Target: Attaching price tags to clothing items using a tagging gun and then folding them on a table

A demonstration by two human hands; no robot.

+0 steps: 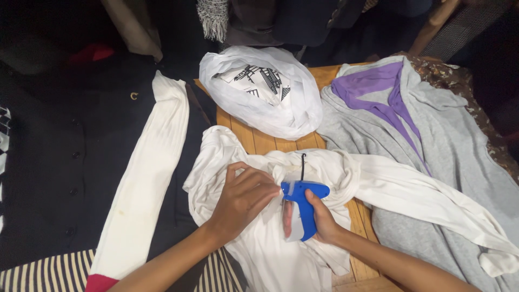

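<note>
The right hand point(319, 219) is closed around a blue tagging gun point(303, 208), its nose pointing left at the bunched white garment point(270, 254) on the desk point(259, 141). The left hand point(243, 197) presses flat on that cloth, fingers bent, touching the gun's nose. Beyond both hands lies a white plastic bag point(270, 108) holding something white with black print. Right of the gun spreads a grey cardigan point(432, 140) with purple lining; left of the hands, a dark buttoned garment point(70, 162) under a white ribbed sleeve point(146, 184).

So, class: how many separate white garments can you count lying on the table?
2: a crumpled white top under both hands, and a long ribbed white garment on the dark clothing at left. Others may be hidden.
</note>
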